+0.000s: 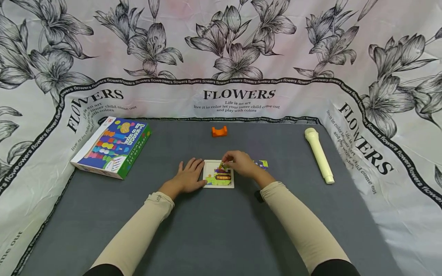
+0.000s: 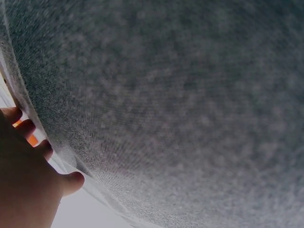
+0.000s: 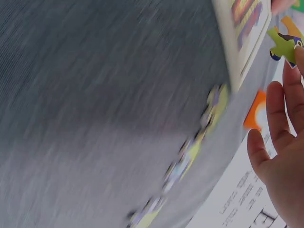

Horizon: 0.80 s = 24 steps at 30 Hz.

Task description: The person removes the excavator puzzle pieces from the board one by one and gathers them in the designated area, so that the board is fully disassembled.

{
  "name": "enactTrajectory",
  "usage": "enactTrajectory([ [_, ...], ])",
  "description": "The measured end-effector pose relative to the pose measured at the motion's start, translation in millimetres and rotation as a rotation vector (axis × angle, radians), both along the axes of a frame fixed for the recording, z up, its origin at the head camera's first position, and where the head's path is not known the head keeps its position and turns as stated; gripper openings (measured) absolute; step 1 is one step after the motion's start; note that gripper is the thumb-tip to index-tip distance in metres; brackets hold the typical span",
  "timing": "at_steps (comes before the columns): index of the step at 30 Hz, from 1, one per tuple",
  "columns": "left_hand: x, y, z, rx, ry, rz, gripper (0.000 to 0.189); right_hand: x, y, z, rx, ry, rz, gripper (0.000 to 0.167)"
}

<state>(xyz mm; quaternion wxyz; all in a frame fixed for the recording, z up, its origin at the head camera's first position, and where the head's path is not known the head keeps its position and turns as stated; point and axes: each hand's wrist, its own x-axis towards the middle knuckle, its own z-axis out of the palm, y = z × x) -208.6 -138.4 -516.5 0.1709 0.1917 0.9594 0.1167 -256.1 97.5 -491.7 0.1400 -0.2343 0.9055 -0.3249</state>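
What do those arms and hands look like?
A person's ungloved left hand and right hand. Long cream sleeves have small lettering on the left cuff; black fabric shows at their upper ends, and a small black object beside the right cuff.

From the head, the table (image 1: 207, 237) is viewed downward toward twelve o'clock; wrist views are taken close; the puzzle board (image 1: 209, 167) is shared with right wrist.

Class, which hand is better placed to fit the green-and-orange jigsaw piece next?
Probably the right hand: it pinches the jigsaw piece over the white square puzzle frame, while the left hand touches the frame's left edge.
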Motion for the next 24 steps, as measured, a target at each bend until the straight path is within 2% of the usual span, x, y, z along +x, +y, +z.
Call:
enactTrajectory([
  [5, -0.1, -0.9, 2.3, 0.004, -0.005, -0.005, 0.078, 0.2, 24.0, 4.8, 0.066, 0.016, -0.026, 0.009],
  [12, 0.1, -0.1, 2.9, 0.005, -0.011, -0.009, 0.078, 3.0, 45.5, -0.4, 0.136, 0.042, -0.007, 0.007],
  [24, -1.0, -2.4, 1.7, -0.001, -0.010, -0.015, 0.078, 5.8, 44.3, -5.6, 0.197, 0.073, 0.042, 0.009],
])
